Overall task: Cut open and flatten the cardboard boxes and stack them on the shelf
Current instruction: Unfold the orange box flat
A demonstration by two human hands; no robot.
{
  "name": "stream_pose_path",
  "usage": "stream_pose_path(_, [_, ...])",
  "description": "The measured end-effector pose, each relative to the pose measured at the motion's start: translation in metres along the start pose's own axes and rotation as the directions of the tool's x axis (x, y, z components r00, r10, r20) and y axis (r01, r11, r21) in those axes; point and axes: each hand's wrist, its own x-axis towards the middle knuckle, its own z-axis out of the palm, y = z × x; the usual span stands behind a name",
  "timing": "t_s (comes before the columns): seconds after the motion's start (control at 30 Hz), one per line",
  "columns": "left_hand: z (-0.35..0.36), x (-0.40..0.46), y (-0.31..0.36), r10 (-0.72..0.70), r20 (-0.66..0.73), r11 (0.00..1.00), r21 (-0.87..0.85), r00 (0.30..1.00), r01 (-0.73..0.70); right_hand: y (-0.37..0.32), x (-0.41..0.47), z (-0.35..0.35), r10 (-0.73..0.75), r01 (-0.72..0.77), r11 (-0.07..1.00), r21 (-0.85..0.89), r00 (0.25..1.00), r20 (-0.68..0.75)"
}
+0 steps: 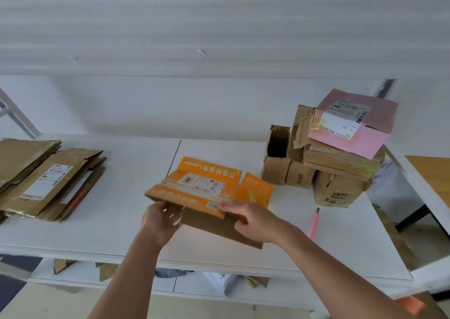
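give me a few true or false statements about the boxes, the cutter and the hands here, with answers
1. Both hands hold the orange box. True: the left hand grips its left edge and the right hand its near edge.
2. The pink cutter is in the right hand. False: it lies on the shelf, right of that hand.
3. Flattened boxes are stacked at the left. True.
4. The pink box sits alone on the shelf. False: it tops the pile of brown boxes.

Orange box (207,189) in both hands' grip, above white shelf (97,221), pink cutter (313,223) alongside.
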Motion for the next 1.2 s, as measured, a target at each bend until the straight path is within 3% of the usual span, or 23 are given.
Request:
stream_pose_path(0.17, [-0.044, 0.006, -0.012, -0.120, -0.004, 0.992, -0.050, 0.993, 0.120, 0.017, -0.004, 0.046, 0.072, -0.081, 0.996, 0.048, 0.983, 0.169])
stream_pose_path(0.3, [-0.048, 0.007, -0.034, -0.082, -0.124, 0.986, 0.131, 0.989, 0.098, 0.026, -0.005, 0.071, 0.109, -0.138, 0.983, 0.122, 0.970, 0.219])
stream_pose_path(0.4, [-0.054, 0.011, -0.048, -0.077, -0.207, 0.975, 0.190, 0.975, 0.118, 0.034, -0.003, 0.074, 0.177, -0.175, 0.979, 0.104, 0.984, -0.008])
stream_pose_path(0.5, [-0.052, 0.010, -0.055, 0.014, -0.343, 0.944, 0.313, 0.939, 0.100, 0.048, -0.001, 0.070, 0.237, -0.257, 0.963, -0.084, 0.952, -0.194])
stream_pose_path(0.53, [-0.051, 0.010, -0.057, 0.095, -0.425, 0.891, 0.440, 0.900, 0.113, 0.052, 0.000, 0.071, 0.252, -0.285, 0.948, -0.143, 0.944, -0.211])
stream_pose_path(0.57, [-0.050, 0.009, -0.058, 0.219, -0.472, 0.769, 0.622, 0.854, 0.147, 0.054, 0.002, 0.072, 0.264, -0.308, 0.932, -0.189, 0.937, -0.228])
stream_pose_path(0.6, [-0.050, 0.009, -0.059, 0.342, -0.433, 0.574, 0.799, 0.834, 0.179, 0.056, 0.005, 0.073, 0.263, -0.321, 0.920, -0.227, 0.931, -0.252])
stream_pose_path(0.67, [-0.050, 0.012, -0.061, 0.498, -0.174, 0.111, 0.984, 0.849, 0.137, 0.058, 0.015, 0.075, 0.216, -0.294, 0.912, -0.284, 0.937, -0.275])
stream_pose_path(0.7, [-0.048, 0.016, -0.063, 0.490, -0.017, -0.070, 0.996, 0.872, 0.059, 0.060, 0.021, 0.073, 0.191, -0.268, 0.913, -0.308, 0.947, -0.257])
stream_pose_path(0.73, [-0.046, 0.021, -0.065, 0.427, 0.112, -0.188, 0.982, 0.897, -0.033, 0.063, 0.027, 0.071, 0.180, -0.248, 0.910, -0.332, 0.958, -0.221])
stream_pose_path(0.8, [-0.040, 0.030, -0.073, 0.228, 0.219, -0.202, 0.964, 0.949, -0.174, 0.072, 0.033, 0.068, 0.206, -0.239, 0.902, -0.359, 0.970, -0.127])
stream_pose_path(0.87, [-0.040, 0.037, -0.086, 0.098, 0.211, -0.225, 0.957, 0.973, -0.185, 0.081, 0.033, 0.070, 0.245, -0.247, 0.907, -0.341, 0.968, -0.052])
stream_pose_path(0.97, [-0.046, 0.044, -0.103, 0.125, 0.200, -0.311, 0.938, 0.972, -0.153, 0.088, 0.033, 0.078, 0.263, -0.251, 0.881, -0.400, 0.964, -0.026])
stream_pose_path(1.2, [-0.043, 0.044, -0.113, 0.209, 0.174, -0.327, 0.940, 0.962, -0.099, 0.088, 0.036, 0.078, 0.283, -0.247, 0.816, -0.522, 0.959, -0.011])
